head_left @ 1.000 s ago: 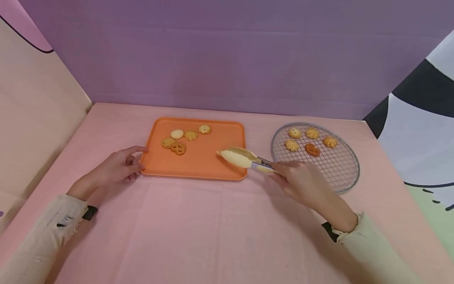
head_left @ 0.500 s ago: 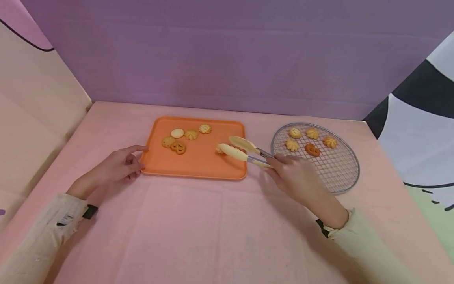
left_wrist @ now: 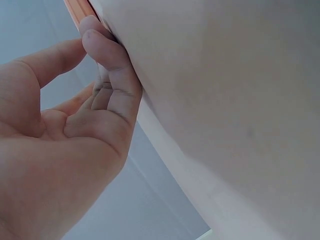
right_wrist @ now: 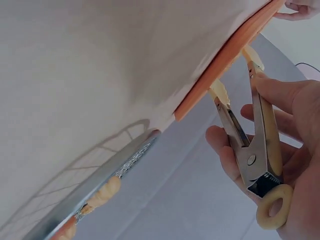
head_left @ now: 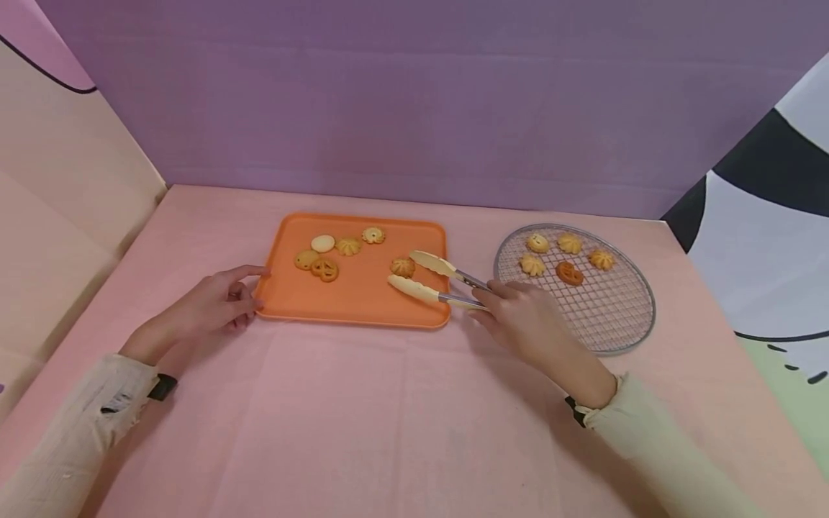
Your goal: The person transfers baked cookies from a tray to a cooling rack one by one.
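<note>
In the head view my right hand [head_left: 521, 316] holds a pair of tongs [head_left: 432, 262] with cream scalloped tips and metal arms. The tongs are spread, with a browned flower-shaped cookie [head_left: 402, 267] lying on the orange tray [head_left: 356, 306] near their tips. The right wrist view shows the fingers and thumb around the tongs' handles [right_wrist: 260, 155], a cream ring at their end. At the tray's left edge, my left hand [head_left: 207, 306] touches the rim with loosely bent fingers; its wrist view shows the fingertips [left_wrist: 97, 42] right by the orange rim.
More cookies lie at the tray's left and back, including a pretzel [head_left: 325, 270] and a pale oval one [head_left: 323, 244]. To the right stands a round wire rack [head_left: 609, 309] bearing several cookies and a pretzel [head_left: 570, 273]. A purple wall [head_left: 414, 108] rises behind the pink table.
The tongs have opened from nearly closed and let go of the browned flower-shaped cookie, which now lies on the tray. My right hand has moved slightly left; my left hand stays put.
</note>
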Demonstrator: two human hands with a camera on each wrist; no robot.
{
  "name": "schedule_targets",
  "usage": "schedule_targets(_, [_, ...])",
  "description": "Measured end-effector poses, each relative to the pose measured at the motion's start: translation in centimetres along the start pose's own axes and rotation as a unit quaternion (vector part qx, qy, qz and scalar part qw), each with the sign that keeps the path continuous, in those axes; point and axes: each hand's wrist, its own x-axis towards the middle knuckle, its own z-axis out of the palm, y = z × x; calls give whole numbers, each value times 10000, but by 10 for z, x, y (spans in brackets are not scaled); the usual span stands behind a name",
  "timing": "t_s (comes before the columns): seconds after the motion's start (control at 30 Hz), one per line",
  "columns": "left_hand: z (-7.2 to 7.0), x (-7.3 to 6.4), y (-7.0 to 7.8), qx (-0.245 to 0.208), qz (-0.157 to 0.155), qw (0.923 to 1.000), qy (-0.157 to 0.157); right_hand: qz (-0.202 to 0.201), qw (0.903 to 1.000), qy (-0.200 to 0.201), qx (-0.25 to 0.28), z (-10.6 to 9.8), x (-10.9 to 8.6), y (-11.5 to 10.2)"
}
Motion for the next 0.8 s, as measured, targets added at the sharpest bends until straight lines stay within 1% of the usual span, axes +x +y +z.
schedule_targets(0.17, [0, 0, 0, 7, 15, 10000, -5, -9, 9999, -119, -35, 1, 7, -2])
schedule_targets(0.4, [1, 0, -1, -27, -6, 10000, -22, -58, 9999, -107, -38, -1, 10, -4])
schedule_targets(0.53, [2, 0, -1, -41, 28, 10000, -32, -56, 10000, -12, -7, -4, 5, -3])
schedule_targets(0.63, [1, 0, 0, -38, 72, 10000, -26, -15, 9999, 138, -10, -7, -2, -1])
schedule_targets(0.8, [0, 0, -1, -5, 51, 10000, -5, 63, 9993, 360, -80, -16, -11, 3])
